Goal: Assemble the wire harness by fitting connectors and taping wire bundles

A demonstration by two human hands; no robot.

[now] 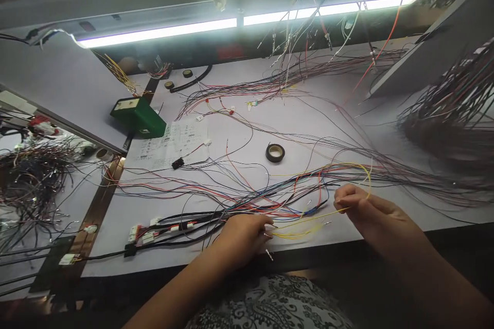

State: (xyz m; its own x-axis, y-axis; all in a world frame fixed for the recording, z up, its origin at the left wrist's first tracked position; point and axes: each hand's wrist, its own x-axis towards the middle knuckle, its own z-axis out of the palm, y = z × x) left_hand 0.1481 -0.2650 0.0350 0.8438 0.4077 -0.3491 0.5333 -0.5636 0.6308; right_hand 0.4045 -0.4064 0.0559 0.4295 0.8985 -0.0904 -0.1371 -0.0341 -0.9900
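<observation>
My left hand (247, 236) is closed near the table's front edge, with several yellow wires (295, 234) coming out of its fingers and a metal terminal hanging just below. To the right, my right hand (358, 203) pinches one yellow wire (328, 212), which loops up behind the fingers. Behind both hands lies a long wire bundle (270, 198) of red, blue, black and white strands. Black-sleeved branches (193, 216) run left from my left hand to white connectors (148, 236) and a black connector (130, 250).
A roll of black tape (275, 152) lies mid-table. A green box (139, 117) stands beside a printed sheet (170, 144) at left. Loose wires (316, 15) hang under the lamp (162, 32). Dark wire heaps (432, 128) fill the right side, and more wires (34, 185) the left.
</observation>
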